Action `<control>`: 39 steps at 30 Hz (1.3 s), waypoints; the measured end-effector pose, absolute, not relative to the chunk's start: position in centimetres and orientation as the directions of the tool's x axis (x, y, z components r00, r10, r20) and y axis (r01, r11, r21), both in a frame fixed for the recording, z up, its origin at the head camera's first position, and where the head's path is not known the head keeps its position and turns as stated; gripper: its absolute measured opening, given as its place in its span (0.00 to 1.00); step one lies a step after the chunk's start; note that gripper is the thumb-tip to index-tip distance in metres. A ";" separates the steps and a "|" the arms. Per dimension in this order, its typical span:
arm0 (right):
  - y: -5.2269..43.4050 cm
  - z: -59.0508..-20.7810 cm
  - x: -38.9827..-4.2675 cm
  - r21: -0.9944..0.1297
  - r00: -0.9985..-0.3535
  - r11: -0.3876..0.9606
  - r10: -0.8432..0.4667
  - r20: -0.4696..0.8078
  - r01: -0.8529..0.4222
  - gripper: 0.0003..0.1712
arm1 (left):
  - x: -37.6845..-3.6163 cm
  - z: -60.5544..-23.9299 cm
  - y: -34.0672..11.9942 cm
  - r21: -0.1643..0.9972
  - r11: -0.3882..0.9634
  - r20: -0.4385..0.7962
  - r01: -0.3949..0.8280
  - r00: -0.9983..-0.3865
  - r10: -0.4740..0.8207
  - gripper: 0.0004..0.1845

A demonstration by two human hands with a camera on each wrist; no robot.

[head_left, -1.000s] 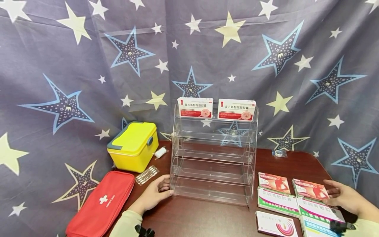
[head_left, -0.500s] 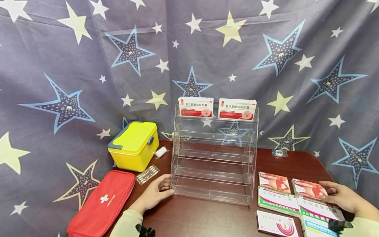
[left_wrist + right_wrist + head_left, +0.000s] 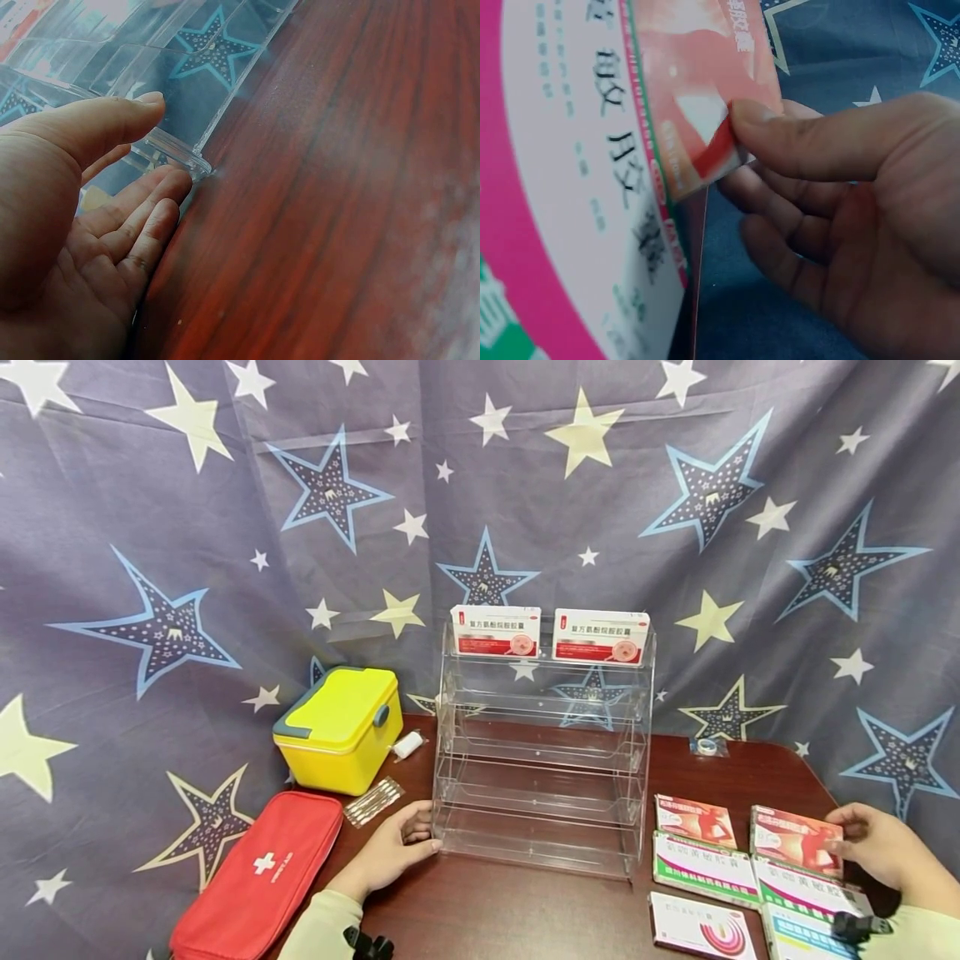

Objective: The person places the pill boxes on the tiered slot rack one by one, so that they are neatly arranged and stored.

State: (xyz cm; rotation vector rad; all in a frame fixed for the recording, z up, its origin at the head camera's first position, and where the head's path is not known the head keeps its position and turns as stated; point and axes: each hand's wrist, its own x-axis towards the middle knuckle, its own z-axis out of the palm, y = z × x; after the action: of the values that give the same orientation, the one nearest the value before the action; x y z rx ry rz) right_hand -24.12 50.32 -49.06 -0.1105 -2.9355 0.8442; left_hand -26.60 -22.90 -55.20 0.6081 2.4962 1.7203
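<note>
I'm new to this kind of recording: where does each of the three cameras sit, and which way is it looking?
Head: worn on the head, looks forward and down at the clear rack on the table; both hands show.
Left wrist: sits by the left hand, looks at the rack's bottom corner, fingers touching it.
Right wrist: sits by the right hand, looks at the red box it pinches.
Shared: head and right wrist both show that red box.

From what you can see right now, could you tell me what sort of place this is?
Probably a staged medicine-sorting set-up, not a real pharmacy: a clear acrylic tiered rack and flat medicine boxes on a dark wooden table, before a star-printed cloth backdrop.
</note>
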 end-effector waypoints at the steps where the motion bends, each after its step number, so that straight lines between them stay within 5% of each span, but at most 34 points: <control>1: 50.3 -48.9 -24.0 -0.526 -0.991 0.850 0.104 0.088 0.043 0.18 | -26.6 -55.2 -22.9 0.908 0.303 0.178 0.289 -0.922 0.345 0.33; 17: 49.6 -47.4 -23.7 -0.519 -0.954 0.854 0.173 0.246 0.021 0.14 | -26.4 -55.1 -22.8 0.907 0.300 0.182 0.296 -0.917 0.354 0.32; 26: 47.3 -43.8 -22.9 -0.552 -0.866 0.832 0.315 0.390 0.054 0.19 | -26.5 -55.3 -22.9 0.908 0.301 0.181 0.293 -0.919 0.350 0.32; 34: 42.1 -38.9 -22.5 -0.757 -0.771 0.642 0.418 0.480 -0.122 0.11 | -26.5 -55.3 -23.1 0.908 0.295 0.187 0.296 -0.919 0.346 0.33; 39: 36.5 -35.2 -22.8 -0.732 -0.755 0.605 0.310 0.578 -0.312 0.17 | -26.6 -55.2 -22.9 0.910 0.290 0.186 0.295 -0.918 0.350 0.33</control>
State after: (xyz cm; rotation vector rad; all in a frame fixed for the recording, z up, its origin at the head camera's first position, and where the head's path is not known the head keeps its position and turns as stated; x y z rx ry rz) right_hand -22.78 36.48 -35.20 0.0014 -2.1362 1.1507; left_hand -26.63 -22.90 -55.25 0.6217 2.4832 1.7354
